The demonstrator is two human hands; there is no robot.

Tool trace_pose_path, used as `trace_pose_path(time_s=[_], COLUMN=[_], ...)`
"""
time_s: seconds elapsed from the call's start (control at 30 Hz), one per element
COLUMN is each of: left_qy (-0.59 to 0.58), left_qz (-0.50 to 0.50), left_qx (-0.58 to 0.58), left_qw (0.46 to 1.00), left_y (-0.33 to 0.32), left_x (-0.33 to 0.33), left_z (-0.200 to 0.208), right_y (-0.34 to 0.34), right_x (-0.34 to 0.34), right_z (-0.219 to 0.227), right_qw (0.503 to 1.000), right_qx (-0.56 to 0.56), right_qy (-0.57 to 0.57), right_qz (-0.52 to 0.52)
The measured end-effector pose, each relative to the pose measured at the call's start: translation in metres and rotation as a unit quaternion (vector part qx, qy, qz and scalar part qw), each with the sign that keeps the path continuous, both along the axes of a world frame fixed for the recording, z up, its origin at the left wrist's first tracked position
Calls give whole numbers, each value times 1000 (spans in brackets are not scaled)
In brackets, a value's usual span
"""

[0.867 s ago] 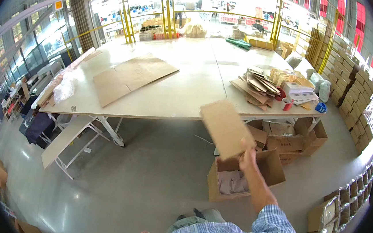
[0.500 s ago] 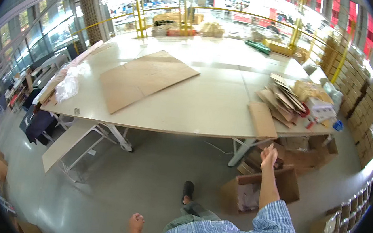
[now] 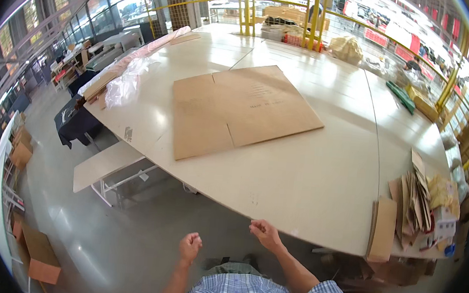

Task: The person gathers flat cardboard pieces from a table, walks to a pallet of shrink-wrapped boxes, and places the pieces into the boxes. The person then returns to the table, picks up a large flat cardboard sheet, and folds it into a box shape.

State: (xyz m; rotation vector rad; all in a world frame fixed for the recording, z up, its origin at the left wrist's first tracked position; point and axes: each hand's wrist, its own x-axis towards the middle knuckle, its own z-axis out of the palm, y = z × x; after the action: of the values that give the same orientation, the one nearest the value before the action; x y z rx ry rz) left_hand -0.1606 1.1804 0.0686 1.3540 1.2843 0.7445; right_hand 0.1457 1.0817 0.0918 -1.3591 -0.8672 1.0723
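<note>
My left hand (image 3: 190,247) hangs in the air short of the table, its fingers curled, with nothing visible in them. My right hand (image 3: 266,233) is at the near edge of the large pale table (image 3: 320,187); its fingers are curled too and I see nothing in them. Whether it touches the edge I cannot tell. Beyond the hands, a flattened cardboard box (image 3: 266,107) lies flat on the table, with slits cut in it and faint dark printing.
Cardboard pieces (image 3: 414,204) and a folded cardboard strip (image 3: 383,229) lie at the table's right end. Clear plastic wrap (image 3: 125,84) is bunched along the left edge. A low white bench (image 3: 107,166) stands under the left side, and an open carton (image 3: 41,252) at lower left.
My view has swung left and closer to the table. My right hand has come in from above the carton on the right to the table's near edge; my left hand has risen.
</note>
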Motion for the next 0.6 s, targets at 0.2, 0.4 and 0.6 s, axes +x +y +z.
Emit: trace_pose_path(time_s=[0.2, 0.4, 0.6], left_qy=[-109, -107, 198], left_qz=[57, 207, 227], left_qx=[-62, -37, 235], left_qw=[990, 972, 924], left_y=[126, 276, 382], left_x=[67, 79, 75], left_z=[47, 15, -10], right_y=[75, 84, 185], right_x=[44, 66, 79], right_z=[4, -9, -1], right_qw=[987, 946, 924], right_qx=[-34, -161, -156], right_qy=[13, 124, 142], right_qz=[-155, -253, -318])
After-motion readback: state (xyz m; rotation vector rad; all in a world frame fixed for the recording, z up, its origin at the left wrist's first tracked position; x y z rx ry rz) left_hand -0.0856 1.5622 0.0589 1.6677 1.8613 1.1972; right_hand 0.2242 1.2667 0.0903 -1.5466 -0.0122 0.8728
